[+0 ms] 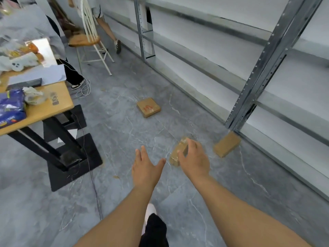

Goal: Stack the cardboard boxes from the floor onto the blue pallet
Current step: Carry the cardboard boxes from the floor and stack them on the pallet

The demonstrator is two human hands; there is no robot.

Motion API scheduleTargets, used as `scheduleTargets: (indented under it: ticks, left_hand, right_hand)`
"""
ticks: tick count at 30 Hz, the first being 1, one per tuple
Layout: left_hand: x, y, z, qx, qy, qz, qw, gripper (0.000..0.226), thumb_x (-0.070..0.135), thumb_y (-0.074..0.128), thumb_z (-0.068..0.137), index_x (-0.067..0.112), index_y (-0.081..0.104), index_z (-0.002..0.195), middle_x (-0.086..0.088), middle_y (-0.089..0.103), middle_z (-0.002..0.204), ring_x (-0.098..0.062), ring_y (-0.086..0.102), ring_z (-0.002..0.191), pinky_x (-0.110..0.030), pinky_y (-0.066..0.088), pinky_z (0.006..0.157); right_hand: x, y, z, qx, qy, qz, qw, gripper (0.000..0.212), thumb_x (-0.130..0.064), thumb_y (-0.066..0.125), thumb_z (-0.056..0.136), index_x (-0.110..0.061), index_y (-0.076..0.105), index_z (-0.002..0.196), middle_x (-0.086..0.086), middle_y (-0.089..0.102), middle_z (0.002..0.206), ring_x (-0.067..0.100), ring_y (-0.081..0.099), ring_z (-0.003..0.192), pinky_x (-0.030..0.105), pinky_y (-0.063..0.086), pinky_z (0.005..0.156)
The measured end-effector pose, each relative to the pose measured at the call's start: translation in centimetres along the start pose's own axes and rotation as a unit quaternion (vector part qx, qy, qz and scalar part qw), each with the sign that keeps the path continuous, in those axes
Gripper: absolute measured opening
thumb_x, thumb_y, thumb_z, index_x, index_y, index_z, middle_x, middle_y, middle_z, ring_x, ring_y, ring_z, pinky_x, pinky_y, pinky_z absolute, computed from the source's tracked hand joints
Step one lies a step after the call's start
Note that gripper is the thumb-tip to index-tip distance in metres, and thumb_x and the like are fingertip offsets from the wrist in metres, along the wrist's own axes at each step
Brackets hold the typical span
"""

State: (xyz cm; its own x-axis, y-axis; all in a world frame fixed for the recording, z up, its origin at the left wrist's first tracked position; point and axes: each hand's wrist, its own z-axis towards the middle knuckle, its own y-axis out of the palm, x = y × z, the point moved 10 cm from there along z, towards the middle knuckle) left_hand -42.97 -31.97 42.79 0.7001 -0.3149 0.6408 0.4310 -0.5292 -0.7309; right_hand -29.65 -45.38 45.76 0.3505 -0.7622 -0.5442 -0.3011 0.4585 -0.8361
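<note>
A grey marbled floor (124, 132) fills most of the frame. Three cardboard boxes lie on it: a flat box with red marking (148, 107) at centre, a taped box (178, 152) lower centre, and a plain box (227, 144) leaning at the foot of the metal shelving (256, 82) on the right. At left stands a wooden counter (51, 104) carrying a blue packet (10, 106) and a crumpled bag (33, 95).

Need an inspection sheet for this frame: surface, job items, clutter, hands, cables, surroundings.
Surface: grey marbled floor.
Job's things: three cardboard boxes on the floor: far box, near box, box by the shelving post; blue pallet not in view.
Clutter: bags and papers on wooden table.
Hands: left hand open, empty; right hand open, at the near box.
Cables: white cable, dark cable.
Surroundings: metal shelving, chair.
</note>
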Motion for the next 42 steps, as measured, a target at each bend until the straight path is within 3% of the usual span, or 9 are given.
scheduleTargets:
  ticks: [10, 26, 32, 42]
  left_hand:
    - [5.7, -0.1, 16.7, -0.048, 0.03, 0.007, 0.998, 0.092, 0.053, 0.055, 0.084, 0.019, -0.001, 0.149, -0.003, 0.012, 0.157, -0.023, 0.014, 0.143, -0.04, 0.018, 0.115]
    - [7.5, 19.0, 29.5, -0.213, -0.086, 0.015, 0.973, 0.085, 0.047, 0.056, 0.086, 0.022, 0.006, 0.15, -0.003, 0.02, 0.155, -0.023, 0.022, 0.141, -0.041, 0.026, 0.112]
    - [5.2, 28.6, 34.3, -0.269, -0.108, 0.032, 0.957, 0.082, 0.048, 0.054, 0.088, 0.023, 0.006, 0.149, -0.004, 0.018, 0.155, -0.021, 0.02, 0.142, -0.036, 0.023, 0.11]
    - [-9.1, 45.2, 43.9, -0.332, -0.162, 0.081, 0.926, 0.077, 0.042, 0.053, 0.089, 0.021, 0.01, 0.149, -0.004, 0.021, 0.155, -0.021, 0.025, 0.14, -0.038, 0.024, 0.113]
  right_hand:
    - [-2.1, 1.4, 14.1, 0.02, 0.096, 0.044, 0.994, 0.056, -0.036, 0.047, 0.093, -0.014, 0.032, 0.142, 0.007, 0.038, 0.141, 0.023, 0.039, 0.128, 0.036, 0.035, 0.1]
    - [15.7, 8.7, 28.6, -0.066, 0.297, 0.054, 0.951, 0.052, -0.04, 0.043, 0.094, -0.017, 0.034, 0.14, 0.007, 0.04, 0.139, 0.023, 0.043, 0.124, 0.034, 0.038, 0.096]
    - [22.0, 16.2, 32.8, -0.105, 0.357, 0.075, 0.925, 0.049, -0.041, 0.041, 0.095, -0.018, 0.036, 0.138, 0.006, 0.043, 0.137, 0.024, 0.044, 0.122, 0.038, 0.038, 0.096]
    - [33.0, 38.3, 35.4, -0.207, 0.425, 0.136, 0.87, 0.043, -0.031, 0.043, 0.094, -0.009, 0.043, 0.132, 0.015, 0.049, 0.131, 0.03, 0.046, 0.119, 0.037, 0.038, 0.095]
